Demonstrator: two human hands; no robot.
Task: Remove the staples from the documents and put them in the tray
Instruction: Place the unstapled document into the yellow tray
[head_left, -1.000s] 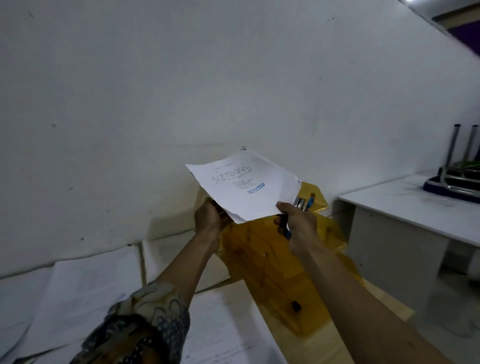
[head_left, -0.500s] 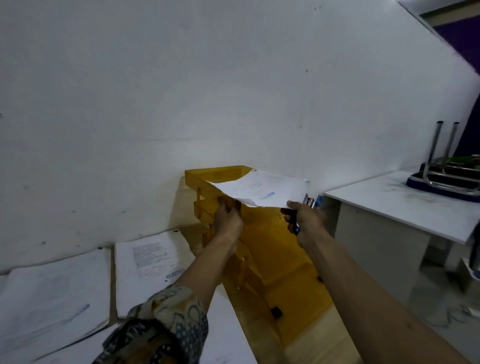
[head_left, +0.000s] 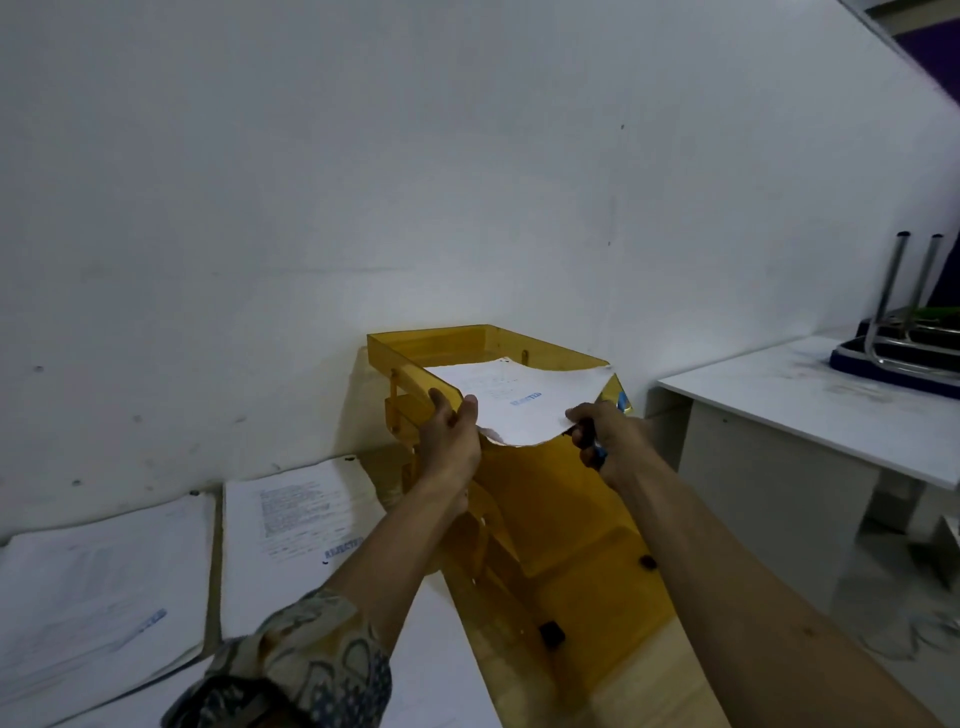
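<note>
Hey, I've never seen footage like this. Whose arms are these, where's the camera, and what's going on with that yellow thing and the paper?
No machine here: these are a person's two bare arms, filmed by one wide-angle camera worn on their head, looking forward and down. The left hand and right hand hold a white printed sheet by its near edge, across the top level of a yellow see-through stacked tray standing against the wall. The right hand also grips a small blue tool, likely a staple remover. To the left of the tray, paper stacks lie flat. A white desk stands on the right.
</note>
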